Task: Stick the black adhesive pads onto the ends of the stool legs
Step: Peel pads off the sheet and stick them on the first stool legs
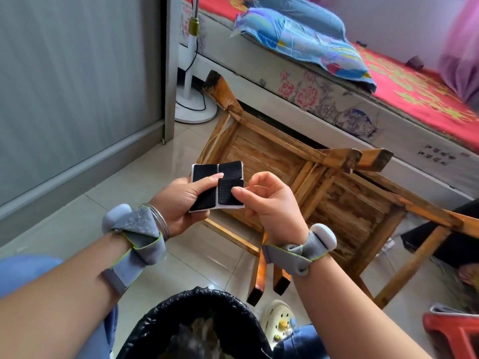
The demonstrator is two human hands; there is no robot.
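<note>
1. I see the left hand (185, 200) holding a white backing sheet (193, 170) with four square black adhesive pads (206, 172) on it; its thumb lies across the front of the sheet and its fingers are closed behind it.
2. The right hand (269, 203) sits just beside the left one, with thumb and forefinger pinched together on the right edge of the lower right pad (229, 191). That pad's top corner looks slightly raised off the sheet.
3. Both wrists carry grey strap-on bands, and the left wrist also wears thin metal bangles (159, 220).
4. The sheet is held in the air above a wooden stool (272, 151) that lies tipped over on the tiled floor (77, 216), its legs pointing outward.
5. The dark, worn end of one stool leg (213, 77) points up towards the bed (388, 104); I see no pad on it.
6. A bin lined with a black bag (197, 325) stands at the bottom of the view, between my knees.
7. A white fan base (194, 107) rests on the floor to the left of the stool.
</note>
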